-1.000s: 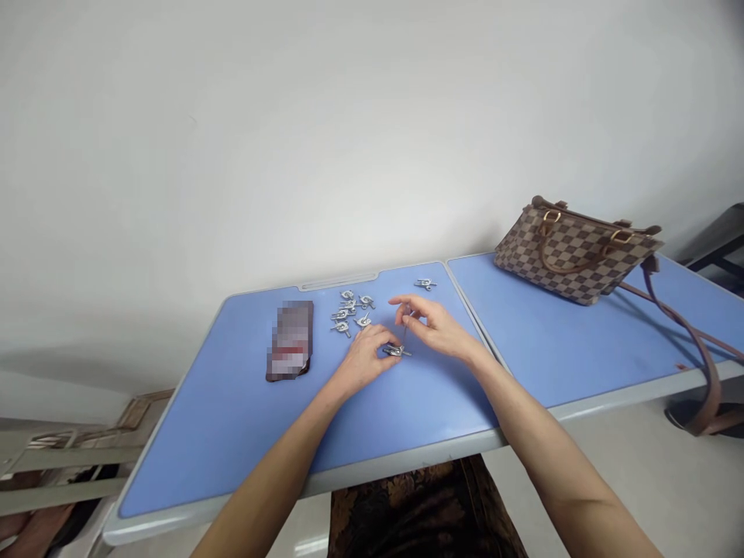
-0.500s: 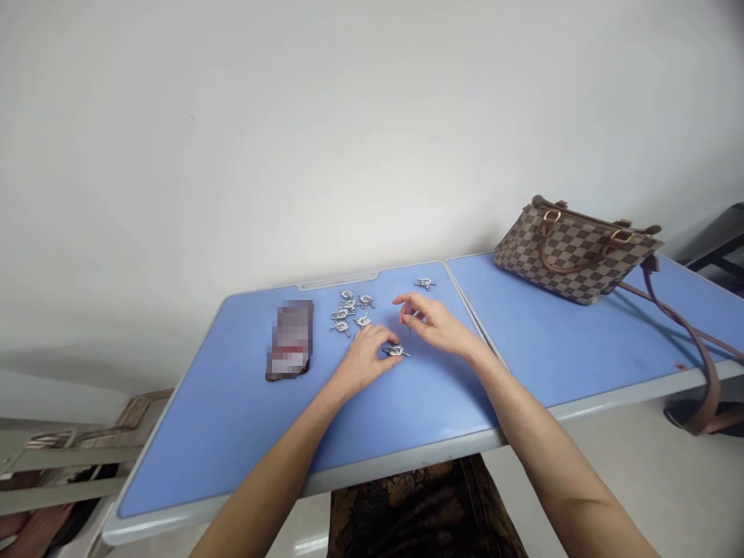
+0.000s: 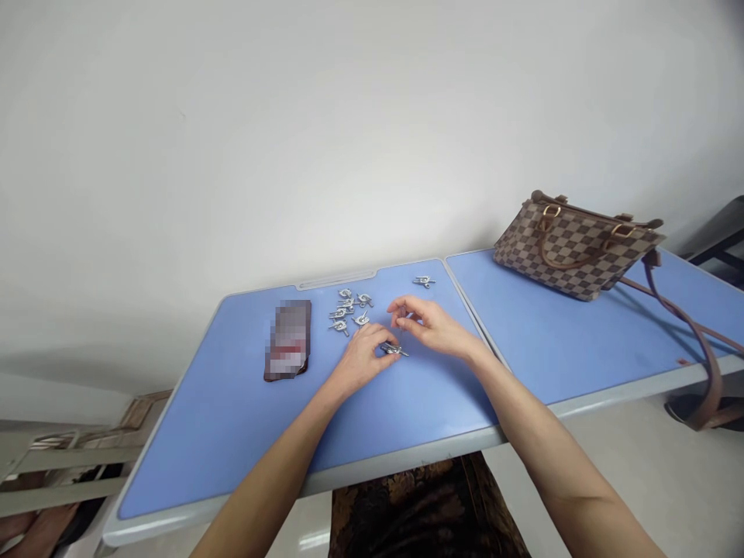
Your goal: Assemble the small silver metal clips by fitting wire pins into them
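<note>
**Left hand (image 3: 363,360) closed on metal piece (image 3: 394,349), mid-worktop (image 3: 232,434); right hand (image 3: 433,325) pinched just beside it, any held item too small to tell.**
Risk: a slip of the fingers could send the piece into the loose pile (image 3: 347,310), which sits close by and crowds the left hand. Also present: lone piece (image 3: 424,281), pixelated packet (image 3: 287,339), handbag (image 3: 575,248) on the adjoining table section.

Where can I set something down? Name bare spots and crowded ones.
Bare: the blue tabletop between the blurred packet and the front edge, and the second blue panel below the checked handbag. Crowded: the metal pieces by the left hand and right hand.
</note>
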### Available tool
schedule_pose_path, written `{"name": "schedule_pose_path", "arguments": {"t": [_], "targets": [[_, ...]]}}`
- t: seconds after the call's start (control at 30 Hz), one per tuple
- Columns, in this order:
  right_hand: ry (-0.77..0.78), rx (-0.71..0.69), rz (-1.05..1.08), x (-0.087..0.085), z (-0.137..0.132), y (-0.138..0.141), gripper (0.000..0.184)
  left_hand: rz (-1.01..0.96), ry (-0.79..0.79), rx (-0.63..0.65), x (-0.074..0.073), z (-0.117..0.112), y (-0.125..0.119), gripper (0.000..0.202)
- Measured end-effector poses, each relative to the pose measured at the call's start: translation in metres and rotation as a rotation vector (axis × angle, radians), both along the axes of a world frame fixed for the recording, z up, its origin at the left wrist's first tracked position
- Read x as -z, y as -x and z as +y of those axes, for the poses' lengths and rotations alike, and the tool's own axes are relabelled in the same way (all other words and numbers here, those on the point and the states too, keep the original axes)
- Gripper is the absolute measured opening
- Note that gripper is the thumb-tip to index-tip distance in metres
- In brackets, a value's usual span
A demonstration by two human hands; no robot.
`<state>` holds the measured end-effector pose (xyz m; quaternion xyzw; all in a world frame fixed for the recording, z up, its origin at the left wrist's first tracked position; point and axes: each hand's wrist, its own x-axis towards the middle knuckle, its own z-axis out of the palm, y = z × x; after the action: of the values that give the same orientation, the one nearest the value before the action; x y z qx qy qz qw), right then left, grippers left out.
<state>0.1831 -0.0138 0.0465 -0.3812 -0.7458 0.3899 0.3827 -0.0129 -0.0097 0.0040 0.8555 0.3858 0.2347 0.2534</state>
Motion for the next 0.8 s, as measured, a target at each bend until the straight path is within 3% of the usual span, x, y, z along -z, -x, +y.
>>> {"name": "schedule_pose_path", "arguments": {"t": [0.43, 0.8], "targets": [[-0.065, 0.002, -0.083, 0.001, -0.0009, -0.0007, 0.021, 0.012, -0.009, 0.004, 0.0022, 0.002, 0.0003, 0.01], [-0.328, 0.175, -0.407, 0.0051, 0.0003, 0.0032, 0.015, 0.012, 0.005, -0.007, 0.0011, 0.0021, 0.0002, 0.01]]}}
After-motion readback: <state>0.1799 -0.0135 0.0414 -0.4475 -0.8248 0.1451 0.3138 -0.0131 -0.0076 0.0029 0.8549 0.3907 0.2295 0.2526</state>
